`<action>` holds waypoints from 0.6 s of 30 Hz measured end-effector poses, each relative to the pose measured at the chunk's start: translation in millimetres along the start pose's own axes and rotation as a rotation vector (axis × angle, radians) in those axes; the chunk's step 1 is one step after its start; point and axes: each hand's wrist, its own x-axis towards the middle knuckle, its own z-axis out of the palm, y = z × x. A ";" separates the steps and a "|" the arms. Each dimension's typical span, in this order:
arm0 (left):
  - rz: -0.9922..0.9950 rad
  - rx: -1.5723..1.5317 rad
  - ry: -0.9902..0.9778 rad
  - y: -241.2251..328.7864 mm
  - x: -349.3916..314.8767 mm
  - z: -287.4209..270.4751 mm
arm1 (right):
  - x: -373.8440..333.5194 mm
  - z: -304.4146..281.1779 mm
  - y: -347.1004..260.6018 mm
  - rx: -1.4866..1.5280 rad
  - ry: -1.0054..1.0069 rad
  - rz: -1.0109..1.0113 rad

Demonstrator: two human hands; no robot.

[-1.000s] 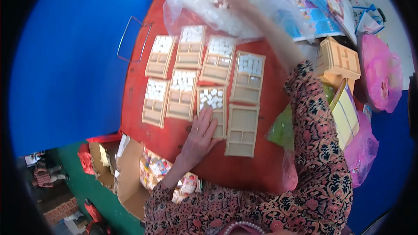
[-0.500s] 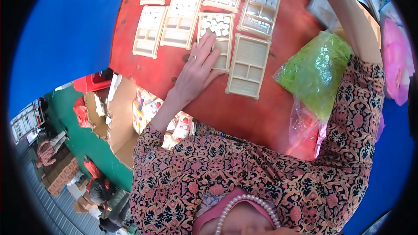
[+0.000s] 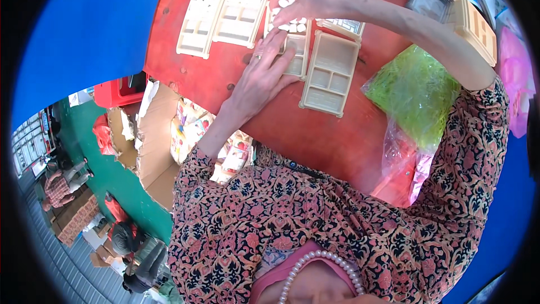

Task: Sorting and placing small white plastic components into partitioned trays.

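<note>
Several cream compartment trays with small white pieces in their far sections lie on the red table. My left hand [image 3: 261, 76] rests with fingers stretched over the near left part of one tray [image 3: 296, 56], thumb at its near edge. Over the far section of that tray my right hand [image 3: 301, 3] is curled, with a small white piece [image 3: 286, 1] showing at its fingers. More loose white pieces [image 3: 295, 26] lie just below it. To the right, a tray with bare compartments [image 3: 331, 73] stands beside the one under my hands.
A clear bag of green shreds [image 3: 416, 93] lies on the red table [image 3: 304, 141] at the right. Behind it are a stack of cream trays [image 3: 472, 31] and a pink bag [image 3: 514, 73]. An open cardboard box [image 3: 160, 141] stands left of me; people work farther left.
My right hand has come from the upper right edge to the tray's far section, among the white pieces. My left hand stays on the same tray.
</note>
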 end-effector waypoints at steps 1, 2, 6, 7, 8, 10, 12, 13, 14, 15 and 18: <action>-0.002 0.010 0.003 -0.1 -2.0 -0.8 | 1.7 0.0 -1.2 0.032 -0.028 0.058; 0.009 0.015 0.003 0.6 0.5 -0.1 | 3.0 0.7 9.3 0.030 -0.026 0.063; 0.011 0.028 0.012 -0.9 -1.9 -1.5 | 9.5 -3.2 20.0 -0.176 0.146 -0.307; 0.004 0.033 0.020 -2.6 -5.1 -1.6 | 9.5 -6.4 10.5 -0.212 0.124 -0.282; 0.019 0.031 0.025 -1.3 -1.1 0.0 | 6.5 -9.4 18.2 -0.219 0.130 -0.273; 0.042 0.025 0.034 0.9 5.4 3.3 | 3.3 -13.1 43.1 -0.104 -0.022 -0.033; 0.025 0.037 0.041 -0.6 0.5 2.3 | 3.1 -7.4 45.1 -0.171 0.001 -0.128; 0.022 0.048 0.045 -1.1 -1.3 1.7 | 1.6 -5.2 46.1 -0.244 0.032 -0.215; 0.026 0.057 0.052 -1.6 -2.1 1.5 | -1.3 -4.2 46.5 -0.320 0.064 -0.299; 0.025 0.059 0.052 -1.8 -2.8 1.5 | -4.0 -3.2 46.8 -0.396 0.097 -0.382; 0.044 0.049 0.079 -0.1 -0.1 3.1 | -14.8 -4.9 46.7 -0.634 0.196 -0.622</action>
